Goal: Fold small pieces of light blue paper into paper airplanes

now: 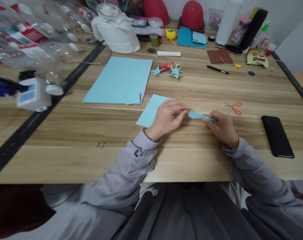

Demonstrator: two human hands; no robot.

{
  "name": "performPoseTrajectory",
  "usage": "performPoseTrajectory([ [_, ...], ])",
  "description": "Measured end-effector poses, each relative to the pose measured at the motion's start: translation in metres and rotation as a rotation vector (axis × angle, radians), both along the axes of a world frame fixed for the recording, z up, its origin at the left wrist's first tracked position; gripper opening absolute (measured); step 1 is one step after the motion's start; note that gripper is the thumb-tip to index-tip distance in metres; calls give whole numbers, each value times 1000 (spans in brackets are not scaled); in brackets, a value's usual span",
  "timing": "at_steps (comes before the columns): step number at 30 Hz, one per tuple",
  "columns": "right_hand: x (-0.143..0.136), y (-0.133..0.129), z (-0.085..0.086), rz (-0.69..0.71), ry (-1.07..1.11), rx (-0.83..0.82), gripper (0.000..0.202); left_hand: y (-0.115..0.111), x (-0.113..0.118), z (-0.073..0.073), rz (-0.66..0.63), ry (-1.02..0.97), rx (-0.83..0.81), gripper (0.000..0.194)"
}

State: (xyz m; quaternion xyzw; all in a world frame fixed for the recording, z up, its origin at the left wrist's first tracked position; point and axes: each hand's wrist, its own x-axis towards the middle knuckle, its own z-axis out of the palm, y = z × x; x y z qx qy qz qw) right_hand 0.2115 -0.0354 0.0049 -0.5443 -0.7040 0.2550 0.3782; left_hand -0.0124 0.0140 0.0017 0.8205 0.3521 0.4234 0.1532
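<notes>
My right hand [223, 128] pinches a narrow folded piece of light blue paper [196, 115] between thumb and fingers; its wider end points left. My left hand [169, 115] hovers just left of that end, thumb and index fingertips close together with a small gap, apart from the paper. Under and behind my left hand lies a flat light blue sheet [151, 108], partly hidden by the fingers and wrist. Farther back on the left rests a larger stack of blue paper [118, 80] with a pink edge. Folded paper stars [175, 71] in blue, orange and red sit beside the stack.
Orange-handled scissors [234, 107] and a black phone [277, 136] lie on the right. Behind are a black pen [218, 69], brown paper [220, 56] and a yellow tape measure [170, 34]. Plastic bottles [33, 43] crowd the left, near a white device [33, 95].
</notes>
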Motion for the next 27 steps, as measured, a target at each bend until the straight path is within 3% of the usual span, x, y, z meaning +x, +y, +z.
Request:
performPoseTrajectory([
  [4,-4,-1,4,92,270,-192,42,-10,12,0,-190,-102,-75,36],
  [7,-7,-2,5,165,360,-303,44,-16,19,-2,-281,-167,-159,27],
  [10,-8,-2,8,188,425,-365,42,-19,23,-5,-257,-204,-338,20],
  [14,-7,-1,7,146,585,-378,38,-20,24,-6,-200,-286,-496,28],
  [18,-3,2,4,111,681,-391,34,-19,24,-5,-264,-325,-512,37],
  [21,-2,3,4,126,683,-411,35,-19,24,-4,-321,-326,-507,26],
  [23,-2,3,4,132,679,-411,36,-19,25,-4,-303,-345,-529,22],
  [27,-5,1,5,180,564,-363,38,-20,25,-5,-240,-409,-664,40],
])
